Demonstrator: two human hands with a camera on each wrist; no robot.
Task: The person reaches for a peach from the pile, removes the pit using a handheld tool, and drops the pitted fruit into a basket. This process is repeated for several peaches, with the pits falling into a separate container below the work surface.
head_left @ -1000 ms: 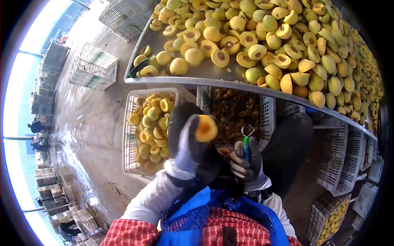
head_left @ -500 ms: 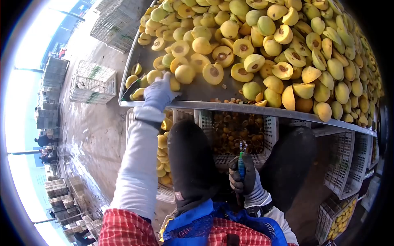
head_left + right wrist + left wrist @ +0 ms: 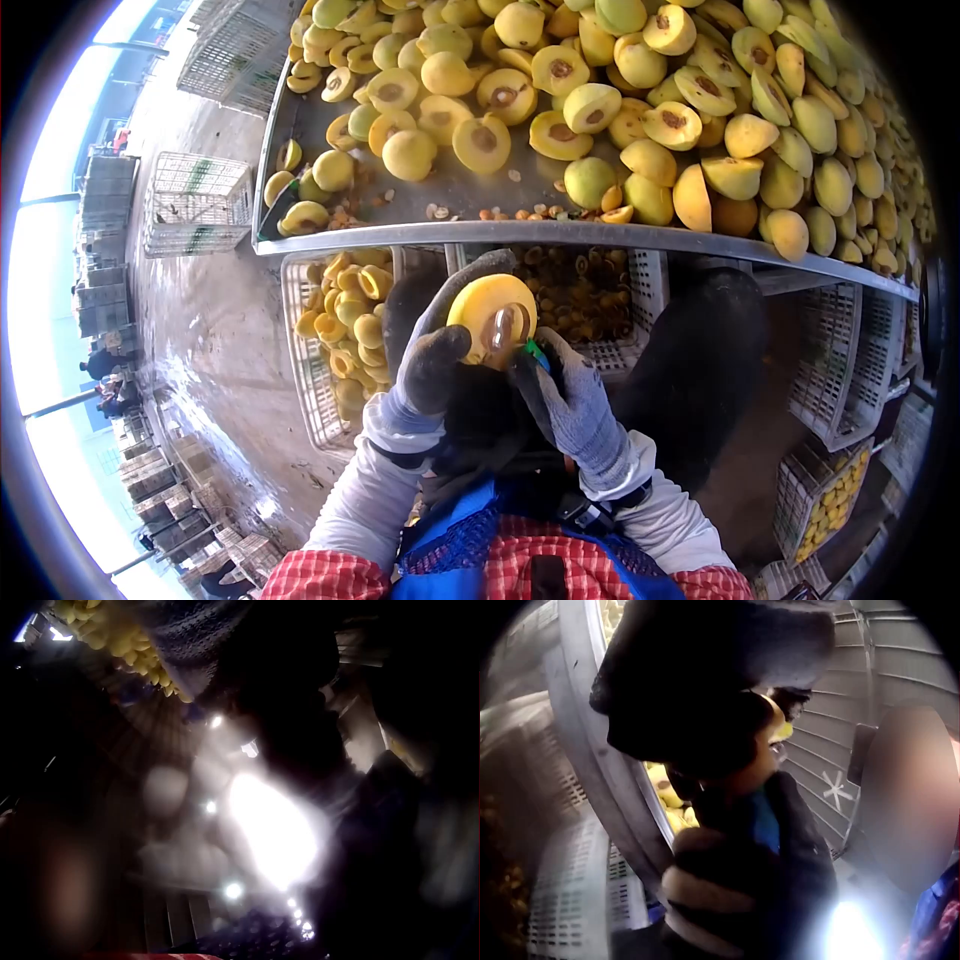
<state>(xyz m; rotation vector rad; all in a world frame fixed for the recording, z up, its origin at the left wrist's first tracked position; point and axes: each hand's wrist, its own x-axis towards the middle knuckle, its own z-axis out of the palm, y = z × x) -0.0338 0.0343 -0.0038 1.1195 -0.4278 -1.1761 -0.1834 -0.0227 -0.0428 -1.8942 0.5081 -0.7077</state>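
In the head view my gloved left hand holds a yellow peach half cut side up, fingers behind it and thumb at its near edge. My gloved right hand grips a pitting tool with a green and blue handle. Its metal loop lies at the brown centre of the peach half. Both hands are over my lap, just below the table edge. In the left wrist view the tool's blue handle shows between dark gloved fingers. The right wrist view is mostly dark and glare.
A metal-rimmed table bears a large heap of peach halves. Beneath its edge stand a white crate of hollowed halves and another crate of brown scraps. More crates stand at right; a white crate sits on the floor at left.
My left hand reached to the table's left corner, then came back to my lap with a peach half. My right hand has brought the tool up to it.
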